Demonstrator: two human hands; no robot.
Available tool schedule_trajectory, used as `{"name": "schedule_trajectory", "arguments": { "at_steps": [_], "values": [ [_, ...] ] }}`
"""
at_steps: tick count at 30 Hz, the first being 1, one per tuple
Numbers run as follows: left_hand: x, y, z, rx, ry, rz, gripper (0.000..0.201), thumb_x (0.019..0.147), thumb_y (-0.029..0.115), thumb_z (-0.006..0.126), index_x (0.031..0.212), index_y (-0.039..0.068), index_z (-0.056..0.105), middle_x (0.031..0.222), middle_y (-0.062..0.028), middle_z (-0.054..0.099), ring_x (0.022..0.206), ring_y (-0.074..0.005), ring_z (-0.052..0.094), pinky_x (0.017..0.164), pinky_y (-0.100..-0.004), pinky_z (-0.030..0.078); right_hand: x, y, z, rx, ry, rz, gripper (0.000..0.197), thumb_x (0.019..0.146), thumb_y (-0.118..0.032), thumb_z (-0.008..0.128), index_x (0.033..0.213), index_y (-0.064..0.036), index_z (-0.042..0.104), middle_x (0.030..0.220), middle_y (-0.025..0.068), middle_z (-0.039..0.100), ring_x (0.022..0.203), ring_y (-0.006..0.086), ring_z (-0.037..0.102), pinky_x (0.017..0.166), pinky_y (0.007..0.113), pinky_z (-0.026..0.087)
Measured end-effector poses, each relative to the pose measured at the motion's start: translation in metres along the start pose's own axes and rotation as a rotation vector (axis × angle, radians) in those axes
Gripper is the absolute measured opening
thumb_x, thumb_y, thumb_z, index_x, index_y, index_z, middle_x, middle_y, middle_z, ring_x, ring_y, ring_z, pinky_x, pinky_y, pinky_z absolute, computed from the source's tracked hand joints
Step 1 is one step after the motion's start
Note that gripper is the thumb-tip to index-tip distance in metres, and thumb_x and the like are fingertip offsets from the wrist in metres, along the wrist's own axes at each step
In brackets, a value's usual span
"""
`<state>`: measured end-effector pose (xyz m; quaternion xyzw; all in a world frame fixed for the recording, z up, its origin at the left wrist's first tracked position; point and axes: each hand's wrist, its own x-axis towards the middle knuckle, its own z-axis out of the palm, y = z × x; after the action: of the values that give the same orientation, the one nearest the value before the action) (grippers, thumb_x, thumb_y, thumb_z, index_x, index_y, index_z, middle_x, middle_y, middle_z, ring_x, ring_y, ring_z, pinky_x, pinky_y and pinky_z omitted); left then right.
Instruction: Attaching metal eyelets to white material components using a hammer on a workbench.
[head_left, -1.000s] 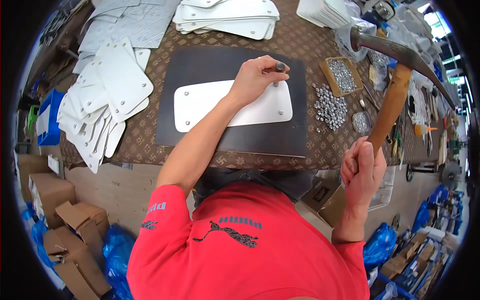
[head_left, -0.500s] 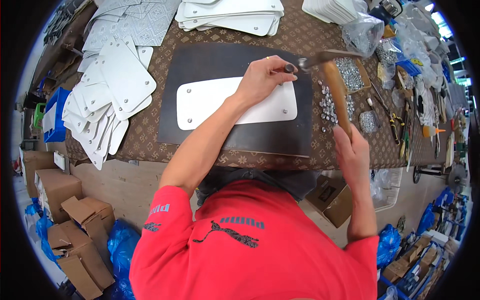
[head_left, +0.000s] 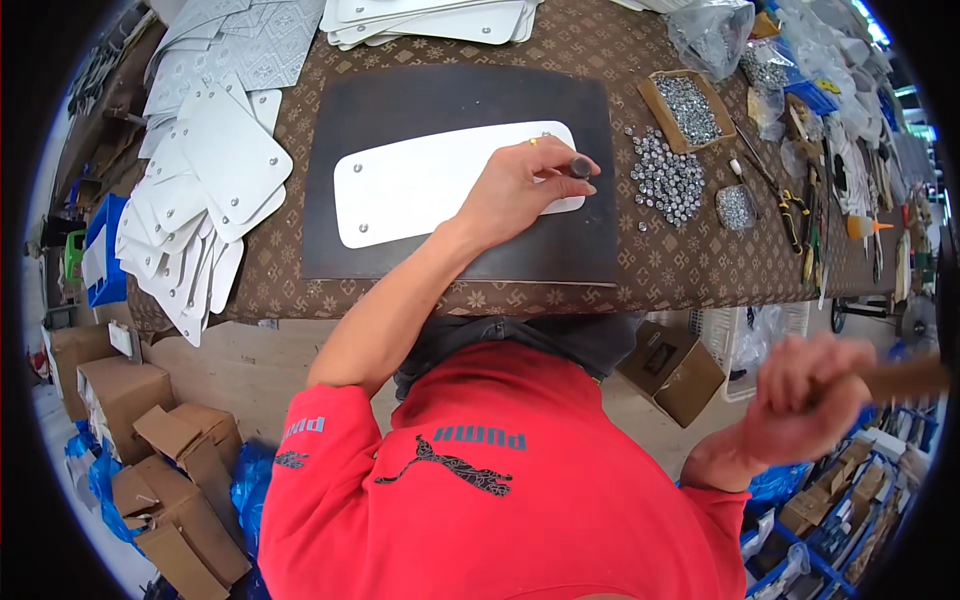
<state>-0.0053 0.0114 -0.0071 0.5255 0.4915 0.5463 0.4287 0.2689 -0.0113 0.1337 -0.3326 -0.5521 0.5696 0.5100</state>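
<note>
A white panel (head_left: 410, 190) with rounded corners lies on a dark mat (head_left: 400, 95), with small metal studs at its visible corners. Over the panel's right end, my left hand (head_left: 510, 192) pinches a short, dark metal punch (head_left: 581, 167), held by its upper part. The punch's lower end is hidden by my fingers. Away from the table at the lower right, my right hand (head_left: 800, 400) is wrapped around a wooden hammer handle (head_left: 905, 379). Motion blurs that hand, and the hammer's head is cut off by the dark rim of the picture.
Loose shiny studs (head_left: 668, 180) lie right of the mat, near a carton of studs (head_left: 690, 110) and a small clear box (head_left: 736, 207). Pliers (head_left: 795, 222) lie further right. Finished-looking white panels (head_left: 205, 170) are piled on the left, and another stack (head_left: 440, 22) stands behind.
My right hand has swung the hammer from beside the punch down and out to the lower right. My left hand has shifted the punch nearer the panel's front right corner.
</note>
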Motion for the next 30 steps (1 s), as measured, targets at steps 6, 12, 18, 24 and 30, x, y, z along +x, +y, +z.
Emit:
{"name": "schedule_trajectory", "arguments": {
  "at_steps": [6, 12, 18, 24, 30],
  "values": [
    [-0.006, -0.004, -0.001, 0.097, 0.020, 0.040, 0.014, 0.088, 0.003, 0.071, 0.102, 0.001, 0.071, 0.095, -0.0028, 0.064, 0.088, -0.0113, 0.062, 0.077, -0.0257, 0.051, 0.001, 0.069, -0.027, -0.990, -0.320, -0.139, 0.024, 0.103, -0.026, 0.055, 0.086, -0.0120, 0.046, 0.060, -0.0053, 0.041, 0.045, 0.0042, 0.036, 0.038, 0.021, 0.026],
    [-0.017, 0.014, -0.020, -0.206, 0.096, -0.227, 0.025, 0.088, 0.015, 0.075, 0.107, 0.001, 0.065, 0.091, -0.0043, 0.061, 0.084, -0.0119, 0.059, 0.078, -0.0285, 0.048, -0.003, 0.083, -0.017, -0.334, -0.084, 0.510, 0.029, 0.104, -0.031, 0.055, 0.083, -0.0138, 0.043, 0.059, -0.0084, 0.037, 0.043, 0.0021, 0.033, 0.037, 0.020, 0.024],
    [-0.050, 0.040, -0.112, 0.804, 0.108, -0.117, 0.042, 0.081, 0.024, 0.081, 0.115, 0.005, 0.064, 0.106, -0.0106, 0.058, 0.098, -0.0230, 0.062, 0.082, -0.0344, 0.050, 0.007, 0.122, -0.027, -0.285, 0.039, 0.532, 0.030, 0.105, -0.034, 0.053, 0.083, -0.0154, 0.043, 0.059, -0.0091, 0.036, 0.042, 0.0005, 0.031, 0.037, 0.020, 0.023],
    [-0.059, 0.043, -0.151, 1.135, -0.052, -0.445, 0.046, 0.076, 0.028, 0.083, 0.111, 0.003, 0.066, 0.114, -0.0141, 0.061, 0.105, -0.0342, 0.063, 0.084, -0.0434, 0.050, 0.011, 0.154, -0.032, -0.174, 0.066, 0.527, 0.030, 0.105, -0.036, 0.052, 0.084, -0.0164, 0.044, 0.059, -0.0093, 0.035, 0.042, 0.0005, 0.029, 0.036, 0.021, 0.021],
    [0.019, 0.063, -0.197, 1.144, -0.016, -0.274, 0.031, 0.079, 0.030, 0.080, 0.089, 0.002, 0.070, 0.079, -0.0152, 0.068, 0.080, -0.0313, 0.067, 0.071, -0.0425, 0.050, 0.007, 0.150, -0.034, -0.124, 0.200, 0.559, 0.029, 0.105, -0.037, 0.053, 0.084, -0.0180, 0.044, 0.059, -0.0099, 0.032, 0.041, 0.0012, 0.027, 0.034, 0.022, 0.018]
  ]
}}
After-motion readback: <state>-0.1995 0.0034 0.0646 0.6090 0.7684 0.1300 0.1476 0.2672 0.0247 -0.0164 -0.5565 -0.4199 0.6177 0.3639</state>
